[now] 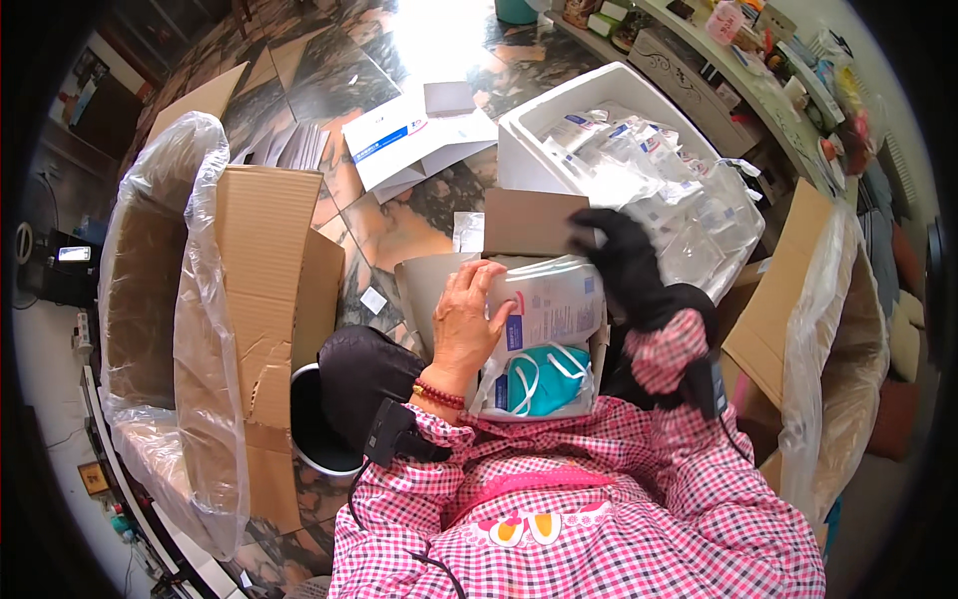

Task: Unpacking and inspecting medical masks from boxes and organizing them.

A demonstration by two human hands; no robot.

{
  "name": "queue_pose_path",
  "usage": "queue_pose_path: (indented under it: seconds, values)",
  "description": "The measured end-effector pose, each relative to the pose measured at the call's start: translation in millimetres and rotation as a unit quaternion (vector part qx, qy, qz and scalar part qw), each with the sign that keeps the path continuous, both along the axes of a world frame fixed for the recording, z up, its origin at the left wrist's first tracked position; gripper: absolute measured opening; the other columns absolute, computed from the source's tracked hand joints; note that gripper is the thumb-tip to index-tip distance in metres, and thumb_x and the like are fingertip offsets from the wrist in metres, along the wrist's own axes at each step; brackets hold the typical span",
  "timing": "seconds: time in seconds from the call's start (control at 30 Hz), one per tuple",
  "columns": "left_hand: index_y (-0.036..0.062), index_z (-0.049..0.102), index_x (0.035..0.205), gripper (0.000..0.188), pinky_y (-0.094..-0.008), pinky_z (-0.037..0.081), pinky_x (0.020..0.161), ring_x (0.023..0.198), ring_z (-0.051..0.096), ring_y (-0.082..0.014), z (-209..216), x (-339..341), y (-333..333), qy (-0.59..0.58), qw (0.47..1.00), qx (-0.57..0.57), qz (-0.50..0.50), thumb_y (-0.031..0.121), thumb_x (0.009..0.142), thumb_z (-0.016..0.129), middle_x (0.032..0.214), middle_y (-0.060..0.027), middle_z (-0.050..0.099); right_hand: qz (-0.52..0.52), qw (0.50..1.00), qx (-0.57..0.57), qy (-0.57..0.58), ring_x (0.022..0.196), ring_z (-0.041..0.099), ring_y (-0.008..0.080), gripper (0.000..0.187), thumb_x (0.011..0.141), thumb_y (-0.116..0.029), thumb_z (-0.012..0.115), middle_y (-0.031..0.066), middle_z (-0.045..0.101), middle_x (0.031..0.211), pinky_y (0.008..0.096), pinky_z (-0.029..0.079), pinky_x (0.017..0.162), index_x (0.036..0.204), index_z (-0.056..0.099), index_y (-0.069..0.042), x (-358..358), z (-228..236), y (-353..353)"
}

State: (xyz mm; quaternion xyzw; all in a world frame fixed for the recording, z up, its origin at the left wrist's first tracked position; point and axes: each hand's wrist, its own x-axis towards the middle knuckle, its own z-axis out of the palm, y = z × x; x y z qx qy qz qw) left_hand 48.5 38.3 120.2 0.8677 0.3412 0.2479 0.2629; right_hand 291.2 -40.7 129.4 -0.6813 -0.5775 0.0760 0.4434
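Note:
A small open carton (423, 290) stands in front of me, filled with clear mask packets (549, 297). In the nearest packet lies a teal cup-shaped face mask (544, 380) with white straps. My left hand (466, 317) is bare, with a red bead bracelet (439, 395) at its wrist. Its fingers and thumb close on the left edge of the upright packets. My right hand (627, 268), in a black glove, hovers just above the carton's right side. Its fingers are curved and apart, with nothing visible between them.
A white foam box (519, 150) full of clear packets stands at the far right. Large plastic-lined cardboard boxes (264, 299) (773, 329) flank me. Flattened white cartons (399, 140) lie on the marble floor (394, 235). A dark bucket (311, 439) with a pale rim sits left.

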Motion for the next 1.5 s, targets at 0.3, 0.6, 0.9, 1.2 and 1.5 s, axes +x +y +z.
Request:
queue_pose_path:
  seconds: [0.3,0.6,0.9,1.2,1.5]
  values:
    - [0.0115,0.065,0.121,0.043,-0.0386,0.055,0.085,0.101,0.068,-0.0323,11,-33,-36,-0.103,0.995,-0.013,0.004,0.008,0.08,0.078,0.115,-0.0101,0.067,0.07,0.978,-0.055,-0.187,0.121,0.054,0.0364,0.062,0.077,-0.02,0.078,0.0184,0.058,0.13,0.0466,0.042,0.101,0.134,0.056,-0.007,-97,21,-40]
    - [0.0089,0.064,0.1,0.023,-0.037,0.057,0.078,0.091,0.07,-0.0303,10,-40,-49,-0.086,0.995,0.026,0.034,0.01,0.081,0.079,0.105,-0.0071,0.068,0.038,0.968,-0.03,-0.245,0.132,0.048,0.0384,0.064,0.08,-0.022,0.076,0.0196,0.05,0.143,0.0513,0.039,0.106,0.138,0.054,-0.009,-106,8,-57]
    - [0.0056,0.065,0.093,0.019,-0.027,0.06,0.064,0.086,0.07,-0.0173,12,-27,-55,-0.195,0.98,-0.025,-0.006,0.005,0.082,0.08,0.111,-0.0076,0.068,0.028,0.982,0.016,-0.187,0.133,0.048,0.0379,0.059,0.082,-0.015,0.073,0.0195,0.051,0.144,0.0514,0.038,0.109,0.139,0.054,-0.009,-106,4,-66]
    - [0.0072,0.066,0.091,0.014,-0.0335,0.057,0.077,0.092,0.07,-0.0249,18,-30,-54,-0.089,0.984,0.152,0.003,0.01,0.083,0.077,0.115,-0.0048,0.072,0.019,0.973,0.016,-0.229,0.132,0.049,0.0372,0.056,0.082,-0.016,0.071,0.0185,0.052,0.142,0.0519,0.039,0.107,0.136,0.055,-0.008,-108,0,-71]
    - [0.0062,0.069,0.095,0.011,-0.0331,0.059,0.075,0.092,0.073,-0.0256,10,-32,-49,-0.097,0.978,0.181,-0.026,0.005,0.086,0.074,0.115,-0.0072,0.073,0.017,0.958,-0.024,-0.286,0.136,0.045,0.0314,0.057,0.085,-0.021,0.064,0.0182,0.05,0.143,0.051,0.034,0.109,0.139,0.051,-0.006,-113,-4,-59]
